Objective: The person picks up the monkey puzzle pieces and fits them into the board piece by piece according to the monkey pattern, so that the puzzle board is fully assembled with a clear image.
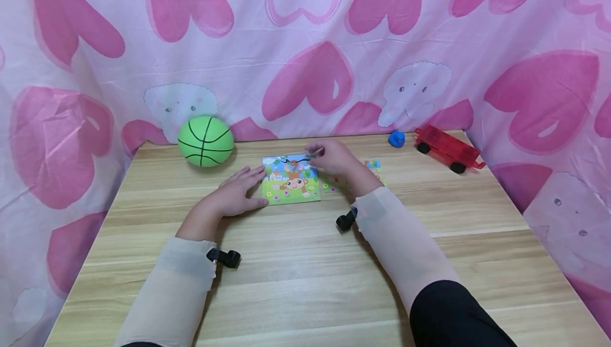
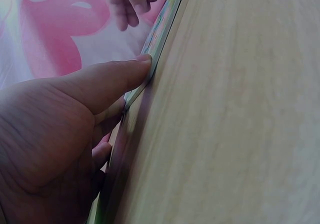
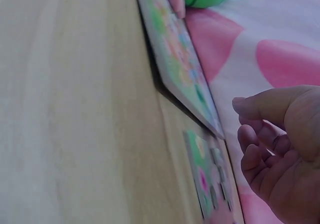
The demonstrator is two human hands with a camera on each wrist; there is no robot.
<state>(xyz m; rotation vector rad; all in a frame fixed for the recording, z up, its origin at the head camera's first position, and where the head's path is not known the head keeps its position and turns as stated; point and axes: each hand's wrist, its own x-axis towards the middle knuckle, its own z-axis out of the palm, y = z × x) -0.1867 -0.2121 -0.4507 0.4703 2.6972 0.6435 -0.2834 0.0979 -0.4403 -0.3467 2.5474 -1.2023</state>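
A flat picture-puzzle board (image 1: 291,190) with a monkey on it lies on the wooden table. My left hand (image 1: 234,193) rests at its left side, fingers spread; in the left wrist view the thumb (image 2: 120,79) touches the board's edge. Above the board's upper right corner, my right hand (image 1: 336,160) hovers with loosely curled fingers. The right wrist view shows no piece between that hand's thumb (image 3: 265,106) and fingers. Partly hidden under the right hand, flat puzzle pieces (image 1: 373,165) with a similar print lie on the table, right of the board.
Behind my left hand sits a green ball (image 1: 205,142) with black lines. A small blue object (image 1: 396,139) and a red toy cart (image 1: 448,148) with black wheels stand at the back right. Pink heart-print cloth (image 1: 305,81) hangs along the table's back and sides.
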